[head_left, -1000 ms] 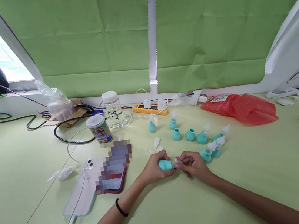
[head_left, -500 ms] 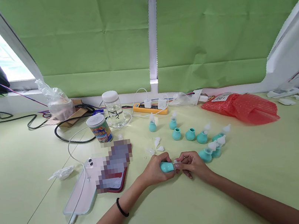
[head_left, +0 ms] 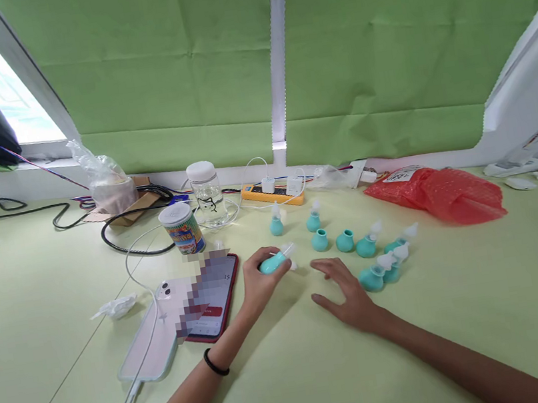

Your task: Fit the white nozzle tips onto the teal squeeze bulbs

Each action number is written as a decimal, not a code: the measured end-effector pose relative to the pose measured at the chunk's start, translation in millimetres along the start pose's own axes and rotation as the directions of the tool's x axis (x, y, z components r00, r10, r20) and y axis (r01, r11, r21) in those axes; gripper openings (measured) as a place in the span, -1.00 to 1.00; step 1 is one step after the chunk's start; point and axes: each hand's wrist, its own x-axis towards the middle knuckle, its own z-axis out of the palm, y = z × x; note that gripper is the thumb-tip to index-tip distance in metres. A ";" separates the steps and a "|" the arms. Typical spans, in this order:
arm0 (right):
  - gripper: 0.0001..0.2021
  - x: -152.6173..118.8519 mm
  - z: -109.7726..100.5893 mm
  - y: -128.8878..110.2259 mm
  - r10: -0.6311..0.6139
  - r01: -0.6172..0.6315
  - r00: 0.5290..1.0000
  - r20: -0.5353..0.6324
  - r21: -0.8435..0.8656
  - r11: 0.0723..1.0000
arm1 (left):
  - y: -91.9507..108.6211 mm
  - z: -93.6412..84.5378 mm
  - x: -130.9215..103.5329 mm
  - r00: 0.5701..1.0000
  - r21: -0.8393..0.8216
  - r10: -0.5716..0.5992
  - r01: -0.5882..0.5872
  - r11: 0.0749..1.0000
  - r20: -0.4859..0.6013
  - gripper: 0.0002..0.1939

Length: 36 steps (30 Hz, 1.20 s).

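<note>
My left hand is wrapped round a teal bulb with a clear tip that points right and slightly up. To its right, my right hand has its fingers spread just over the table and holds nothing. Several teal bulbs with whitish tips, such as the one at the back, stand beyond and to the right of my hands. Two bulbs have open necks and no tips, one on the left and one on the right. Small white pieces lie partly hidden behind my left hand.
Two phones, one pale and one red-edged, lie at left with a white cable. Behind them stand a patterned can and a clear jar. An orange power strip and red bubble wrap are farther back.
My left hand has moved up and left with the teal bulb, away from my right hand. My right hand has let go of the bulb's tip and opened its fingers.
</note>
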 end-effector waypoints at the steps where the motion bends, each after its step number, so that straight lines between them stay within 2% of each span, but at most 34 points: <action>1: -0.53 0.3 -0.5 -0.3 -0.037 0.044 0.998 0.060 -0.126 0.991 | -1.3 -0.2 1.1 0.999 -0.042 -0.039 0.038 0.998 -0.021 -0.75; 3: -0.47 1.2 0.3 -1.5 -0.040 0.091 0.984 0.172 -0.303 0.949 | -4.2 0.5 1.5 0.994 -0.136 -0.109 0.104 0.985 -0.028 -0.72; 5: -0.46 3.6 3.6 -2.7 -0.006 0.095 0.976 0.217 -0.402 0.911 | -6.4 1.5 0.8 0.988 -0.222 -0.151 0.140 0.965 -0.036 -0.72; 7: -0.47 8.9 8.7 -2.9 0.001 0.104 0.974 0.227 -0.447 0.889 | -7.2 1.7 0.5 0.983 -0.285 -0.177 0.155 0.946 -0.054 -0.71; 10: -0.55 21.1 18.2 -0.6 -0.053 0.165 0.967 0.248 -0.460 0.872 | -6.2 1.3 0.7 0.975 -0.349 -0.214 0.182 0.919 -0.057 -0.70; 13: -0.72 31.2 26.2 3.8 -0.088 0.188 0.968 0.236 -0.442 0.877 | -3.7 2.3 -0.3 0.966 -0.368 -0.258 0.239 0.899 -0.003 -0.76; 16: -0.77 32.7 27.3 9.2 -0.085 0.150 0.980 0.181 -0.383 0.912 | -1.6 5.1 -2.9 0.957 -0.390 -0.279 0.287 0.875 0.079 -0.83; 19: -0.80 28.6 20.3 14.3 -0.036 0.076 0.991 0.130 -0.316 0.946 | -1.9 8.0 -5.7 0.949 -0.426 -0.272 0.314 0.849 0.157 -0.86; 22: -0.81 26.4 10.9 17.2 0.034 0.012 0.992 0.125 -0.350 0.937 | -4.5 9.9 -7.5 0.943 -0.434 -0.242 0.322 0.842 0.229 -0.89; 25: -0.83 30.1 5.5 18.9 0.078 -0.019 0.989 0.125 -0.416 0.909 | -7.1 9.9 -7.3 0.942 -0.458 -0.241 0.325 0.827 0.233 -0.88; 29: -0.82 39.1 8.9 22.1 0.043 -0.010 0.996 0.072 -0.400 0.916 | -8.6 8.0 -5.0 0.958 -0.469 -0.240 0.285 0.836 0.155 -0.82; 33: -0.88 38.7 13.9 21.5 0.006 0.000 1.000 0.027 -0.247 0.969 | -8.8 9.0 -5.5 0.952 -0.467 -0.233 0.302 0.832 0.200 -0.81; 36: -0.89 28.8 8.5 14.7 0.015 -0.020 0.997 -0.081 -0.064 0.998 | -8.5 11.0 -7.4 0.937 -0.478 -0.256 0.342 0.809 0.238 -0.82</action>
